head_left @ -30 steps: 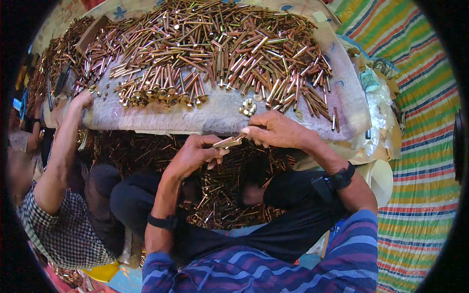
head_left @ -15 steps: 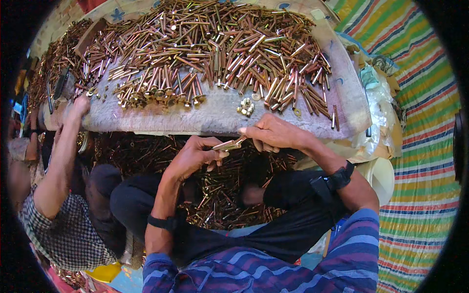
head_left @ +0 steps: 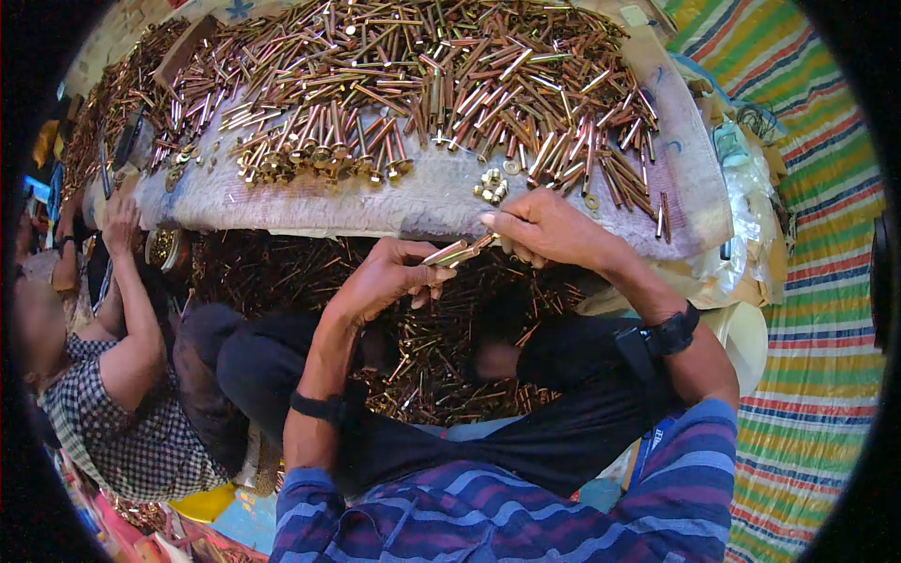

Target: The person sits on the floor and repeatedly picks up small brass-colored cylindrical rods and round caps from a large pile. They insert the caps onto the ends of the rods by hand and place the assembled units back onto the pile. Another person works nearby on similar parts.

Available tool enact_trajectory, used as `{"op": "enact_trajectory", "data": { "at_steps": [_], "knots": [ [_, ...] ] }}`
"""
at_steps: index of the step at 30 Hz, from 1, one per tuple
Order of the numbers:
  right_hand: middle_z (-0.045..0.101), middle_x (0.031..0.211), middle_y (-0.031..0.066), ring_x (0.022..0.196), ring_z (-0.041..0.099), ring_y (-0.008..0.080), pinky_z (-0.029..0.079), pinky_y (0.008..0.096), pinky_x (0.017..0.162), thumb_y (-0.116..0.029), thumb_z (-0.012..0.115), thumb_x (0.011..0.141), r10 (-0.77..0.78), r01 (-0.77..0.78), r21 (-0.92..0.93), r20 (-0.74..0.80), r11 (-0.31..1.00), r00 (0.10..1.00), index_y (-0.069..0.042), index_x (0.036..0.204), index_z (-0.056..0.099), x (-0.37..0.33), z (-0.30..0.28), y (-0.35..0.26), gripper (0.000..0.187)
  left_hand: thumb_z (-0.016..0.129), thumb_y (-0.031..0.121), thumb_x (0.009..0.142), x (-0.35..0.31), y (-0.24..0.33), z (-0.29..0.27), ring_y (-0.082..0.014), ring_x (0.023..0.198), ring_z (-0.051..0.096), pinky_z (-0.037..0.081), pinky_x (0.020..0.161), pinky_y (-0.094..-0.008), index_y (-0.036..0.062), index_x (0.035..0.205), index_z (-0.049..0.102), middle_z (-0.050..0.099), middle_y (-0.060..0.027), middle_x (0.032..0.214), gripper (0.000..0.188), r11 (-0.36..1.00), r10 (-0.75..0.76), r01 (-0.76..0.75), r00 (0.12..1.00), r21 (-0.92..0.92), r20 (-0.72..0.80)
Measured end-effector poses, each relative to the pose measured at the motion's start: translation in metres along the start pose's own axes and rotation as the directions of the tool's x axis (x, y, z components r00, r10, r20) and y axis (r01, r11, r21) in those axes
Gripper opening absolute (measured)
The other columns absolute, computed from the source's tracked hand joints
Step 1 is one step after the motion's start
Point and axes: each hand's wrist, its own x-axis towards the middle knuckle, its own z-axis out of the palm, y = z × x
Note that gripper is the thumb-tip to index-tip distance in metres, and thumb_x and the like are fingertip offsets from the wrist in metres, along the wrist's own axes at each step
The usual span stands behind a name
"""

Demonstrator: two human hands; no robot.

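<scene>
My left hand (head_left: pixel 399 277) is closed around a few brassy metal tubes (head_left: pixel 449 253), held tilted over the front edge of the padded table. My right hand (head_left: pixel 554 228) pinches the upper right end of a thin metal piece that meets these tubes; the fingers partly hide it, so I cannot tell whether it is a bolt. Just beyond my right hand lies a small cluster of pale brass nuts (head_left: pixel 490 186). A group of headed bolts (head_left: pixel 324 155) stands at the table's near side, heads toward me.
A large heap of coppery tubes (head_left: pixel 375 66) covers the far part of the cloth-covered table (head_left: pixel 694 159). More metal pieces (head_left: pixel 432 366) lie below, between my legs. At left a co-worker in a checked shirt (head_left: pixel 131 432) sits close. A white bucket (head_left: pixel 741 347) stands at right.
My hands keep their hold on the metal pieces, with little change between them. The co-worker's arm has drawn back from the table top. The whole view has shifted slightly.
</scene>
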Motion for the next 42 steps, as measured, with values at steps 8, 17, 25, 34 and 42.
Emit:
{"op": "enact_trajectory", "data": {
  "at_steps": [8,17,25,34,42],
  "knots": [
    [0.062,0.063,0.0058,0.055,0.061,0.0131,0.051,0.0312,0.054,-0.041,0.057,0.103,-0.174,0.178,0.052,-0.078,0.983,0.982,0.002,0.077,0.065,0.0,0.009,0.0,0.052,0.072,0.014,0.092,0.0,0.002,-0.001,-0.0082,0.058,0.057,0.042,0.053,-0.0237,-0.0031,0.097,0.073,0.068,-0.0051,0.073,0.018,1.0,-0.021,0.021,1.0,0.016,-0.006],
    [0.062,0.06,0.0059,0.052,0.06,0.014,0.05,0.0327,0.051,-0.042,0.057,0.102,-0.073,0.076,-0.051,0.057,0.996,0.996,0.001,0.076,0.069,-0.003,0.003,-0.008,0.052,0.07,0.014,0.095,-0.003,0.003,-0.005,-0.0155,0.071,0.068,0.055,0.061,-0.0269,-0.006,0.117,0.071,0.072,-0.0109,0.088,0.03,0.999,0.03,-0.03,0.999,-0.044,0.009],
    [0.071,0.077,0.0163,0.072,0.071,0.0259,0.056,0.0397,0.066,-0.031,0.062,0.093,-0.294,0.19,-0.339,-0.289,0.921,0.911,-0.001,0.089,0.072,-0.002,-0.014,0.005,0.032,0.068,0.022,0.098,0.001,0.001,-0.005,-0.0169,0.074,0.071,0.057,0.055,-0.028,-0.0036,0.1,0.071,0.07,-0.0072,0.088,0.026,0.998,0.04,-0.036,0.994,0.044,-0.102],
    [0.06,0.105,0.0189,0.108,0.057,0.0357,0.047,0.0478,0.093,-0.01,0.061,0.084,-0.594,-0.082,-0.879,-0.384,0.47,0.707,-0.006,0.103,0.069,0.022,-0.044,0.053,0.021,0.071,0.021,0.096,-0.002,0.013,0.005,-0.0085,0.052,0.06,0.045,0.042,-0.0231,-0.0018,0.096,0.071,0.063,-0.0017,0.072,0.022,1.0,-0.008,0.007,0.991,-0.009,-0.13],
    [0.061,0.108,0.0168,0.111,0.055,0.0347,0.044,0.0475,0.096,-0.011,0.058,0.085,-0.512,-0.116,-0.861,-0.397,0.495,0.762,-0.007,0.101,0.07,0.022,-0.05,0.055,0.02,0.069,0.014,0.096,0.001,0.003,0.003,-0.0071,0.051,0.055,0.043,0.046,-0.0228,-0.0016,0.112,0.072,0.062,-0.0014,0.067,0.022,0.999,0.025,-0.028,0.987,-0.017,-0.158]
  ]
}}
